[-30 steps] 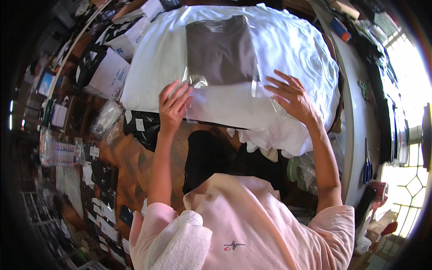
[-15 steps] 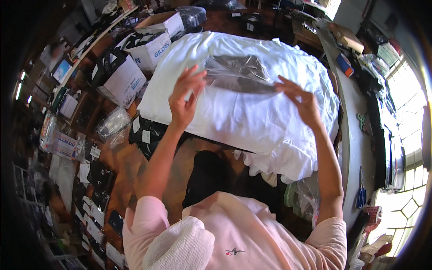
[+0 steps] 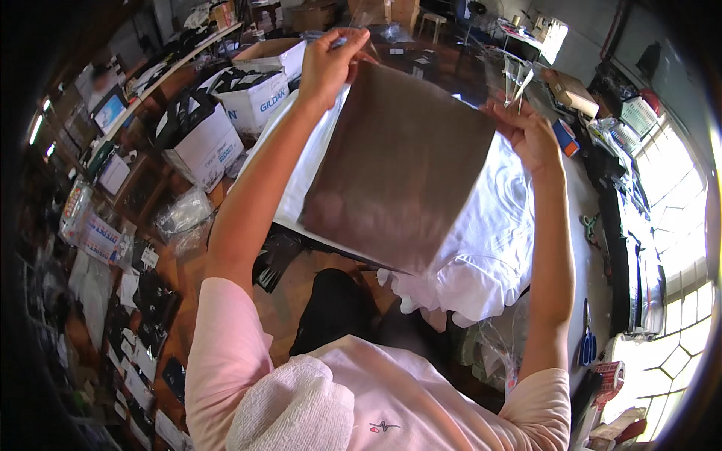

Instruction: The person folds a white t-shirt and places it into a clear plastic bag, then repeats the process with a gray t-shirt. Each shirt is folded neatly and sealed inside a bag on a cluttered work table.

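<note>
A dark, flat, folded piece of cloth in a clear plastic bag hangs by its upper corners in front of me. My left hand pinches the upper left corner, where clear plastic stands out past the fingers. At the upper right corner, my right hand is closed on the bag's edge, with shiny plastic sticking up above the fingers. The lower edge of the bag hangs over the white cloth spread on a low surface; whether they touch I cannot tell.
White cartons filled with dark goods stand at the left. Loose clear plastic bags lie on the floor near them. Along the right runs a grey bench with blue scissors, green-handled scissors and a tape roll.
Both hands have risen away from the white cloth, lifting the bagged dark cloth. It lay flat there before and now hangs tilted between them. The left hand's fingers have closed from a spread pose.
</note>
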{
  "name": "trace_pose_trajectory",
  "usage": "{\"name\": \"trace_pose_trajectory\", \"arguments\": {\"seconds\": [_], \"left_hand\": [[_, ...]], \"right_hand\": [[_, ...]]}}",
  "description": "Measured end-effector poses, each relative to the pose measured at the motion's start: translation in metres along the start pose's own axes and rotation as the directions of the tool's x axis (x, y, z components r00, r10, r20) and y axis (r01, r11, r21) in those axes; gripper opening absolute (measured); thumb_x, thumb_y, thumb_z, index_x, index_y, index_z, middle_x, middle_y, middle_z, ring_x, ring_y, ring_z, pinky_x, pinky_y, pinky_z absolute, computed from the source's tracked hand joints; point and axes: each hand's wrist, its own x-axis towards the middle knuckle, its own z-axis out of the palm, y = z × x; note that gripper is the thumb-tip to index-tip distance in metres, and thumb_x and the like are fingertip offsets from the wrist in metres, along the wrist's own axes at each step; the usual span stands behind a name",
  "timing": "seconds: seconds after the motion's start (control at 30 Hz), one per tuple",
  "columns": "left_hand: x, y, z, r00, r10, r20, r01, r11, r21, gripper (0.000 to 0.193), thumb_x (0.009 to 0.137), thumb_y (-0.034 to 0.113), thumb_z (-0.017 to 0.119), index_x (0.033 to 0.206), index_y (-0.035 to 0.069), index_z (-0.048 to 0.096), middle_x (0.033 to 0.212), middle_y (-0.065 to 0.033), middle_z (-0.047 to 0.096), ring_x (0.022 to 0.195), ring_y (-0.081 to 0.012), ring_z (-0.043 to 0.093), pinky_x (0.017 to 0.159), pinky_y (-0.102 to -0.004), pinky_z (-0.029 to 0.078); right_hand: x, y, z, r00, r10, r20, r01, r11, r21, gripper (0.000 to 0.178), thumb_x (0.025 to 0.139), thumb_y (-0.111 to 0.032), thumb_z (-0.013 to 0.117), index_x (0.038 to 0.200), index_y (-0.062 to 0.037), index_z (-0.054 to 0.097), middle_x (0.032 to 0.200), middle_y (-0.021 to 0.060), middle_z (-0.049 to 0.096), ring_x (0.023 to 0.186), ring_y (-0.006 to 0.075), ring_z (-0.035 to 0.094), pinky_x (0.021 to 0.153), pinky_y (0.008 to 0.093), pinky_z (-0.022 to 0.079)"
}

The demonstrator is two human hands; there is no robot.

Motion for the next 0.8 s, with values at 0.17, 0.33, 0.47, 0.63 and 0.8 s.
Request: {"name": "trace_pose_trajectory", "arguments": {"seconds": [0.17, 0.33, 0.47, 0.63, 0.8], "left_hand": [[0.005, 0.01, -0.007, 0.98, 0.147, 0.131, -0.148, 0.989, -0.003, 0.026, 0.09, 0.031, 0.055, 0.096, 0.006, 0.062, 0.091, -0.009, 0.068, 0.088, -0.0101, 0.062, 0.079, -0.0227, 0.044], [-0.057, -0.042, -0.018, 0.972, 0.026, 0.233, -0.143, 0.853, 0.502, 0.034, 0.087, 0.029, 0.059, 0.11, 0.004, 0.063, 0.105, -0.0031, 0.065, 0.099, -0.0043, 0.056, 0.085, -0.0186, 0.04], [-0.139, -0.118, -0.036, 0.813, 0.121, 0.569, -0.277, 0.941, 0.197, 0.016, 0.085, 0.014, 0.058, 0.097, 0.009, 0.068, 0.107, -0.0023, 0.065, 0.122, -0.02, 0.046, 0.106, -0.0367, 0.029], [-0.195, -0.128, -0.032, 0.682, 0.282, 0.675, -0.574, 0.779, 0.253, 0.021, 0.076, 0.004, 0.065, 0.097, 0.009, 0.066, 0.11, -0.0029, 0.063, 0.115, -0.0257, 0.051, 0.105, -0.0446, 0.031], [-0.207, -0.12, -0.021, 0.628, 0.389, 0.674, -0.693, 0.673, 0.257, 0.033, 0.073, 0.005, 0.068, 0.105, 0.01, 0.062, 0.112, -0.004, 0.06, 0.113, -0.0245, 0.051, 0.101, -0.0436, 0.036]], "right_hand": [[0.004, -0.035, 0.016, 0.945, -0.322, 0.049, 0.325, 0.917, -0.232, 0.027, 0.085, -0.006, 0.058, 0.109, 0.0039, 0.054, 0.1, 0.0156, 0.064, 0.094, 0.0228, 0.063, 0.084, 0.0296, 0.048], [-0.04, 0.0, -0.026, 0.951, -0.308, 0.015, 0.156, 0.438, -0.885, 0.02, 0.088, -0.01, 0.054, 0.096, 0.0057, 0.063, 0.101, 0.0174, 0.065, 0.1, 0.0257, 0.061, 0.097, 0.0347, 0.041], [-0.105, 0.081, -0.065, 0.976, -0.123, 0.181, 0.21, 0.751, -0.626, 0.017, 0.082, -0.001, 0.057, 0.095, -0.001, 0.068, 0.099, 0.0117, 0.066, 0.104, 0.0201, 0.059, 0.102, 0.0341, 0.037], [-0.16, 0.108, -0.062, 0.984, -0.019, 0.175, 0.123, 0.788, -0.603, 0.024, 0.07, 0.006, 0.065, 0.091, -0.0047, 0.07, 0.1, 0.0098, 0.066, 0.103, 0.0229, 0.06, 0.101, 0.0384, 0.04], [-0.17, 0.099, -0.053, 0.959, -0.112, 0.259, 0.269, 0.636, -0.723, 0.022, 0.066, 0.002, 0.07, 0.086, -0.0074, 0.072, 0.097, 0.0075, 0.067, 0.1, 0.0234, 0.06, 0.092, 0.0353, 0.046]]}}
